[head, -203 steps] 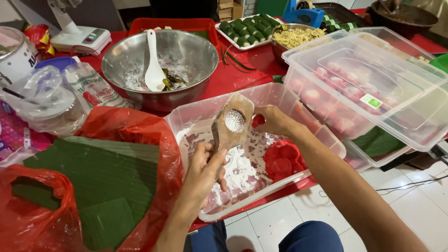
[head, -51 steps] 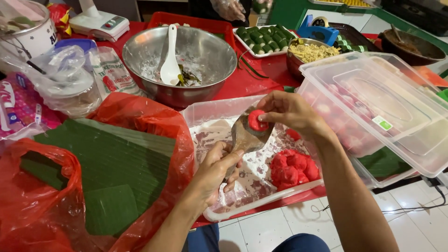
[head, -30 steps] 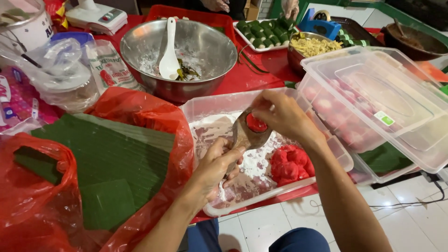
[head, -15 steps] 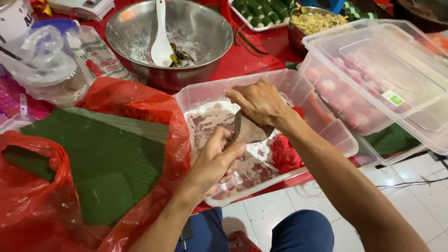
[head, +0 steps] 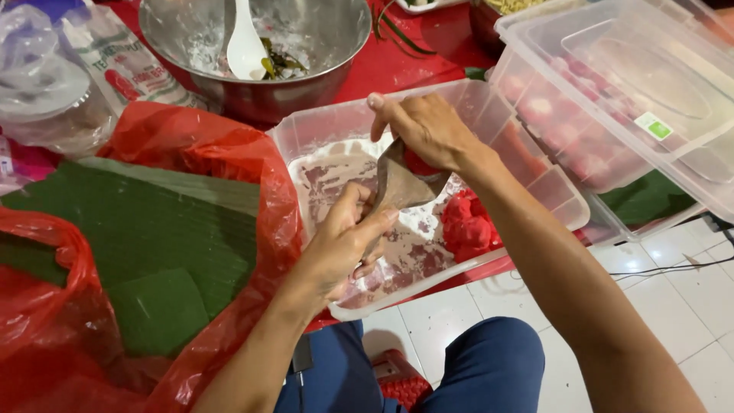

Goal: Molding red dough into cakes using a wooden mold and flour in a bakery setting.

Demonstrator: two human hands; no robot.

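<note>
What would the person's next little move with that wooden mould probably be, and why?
Probably keep pressing. The right hand covers red dough sitting in the brown wooden mould, gripped by the left hand over the floured clear plastic tub; the dough looks not yet flattened.

Matt wooden mould point(head: 397, 183), clear flour-dusted plastic tub point(head: 535, 180), shiny steel bowl point(head: 336, 38).

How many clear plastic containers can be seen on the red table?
2. One open container is under the hands, with red dough inside. One lidded container is at the upper right, holding pinkish pieces. More containers may be hidden beneath it or outside the picture.
</note>
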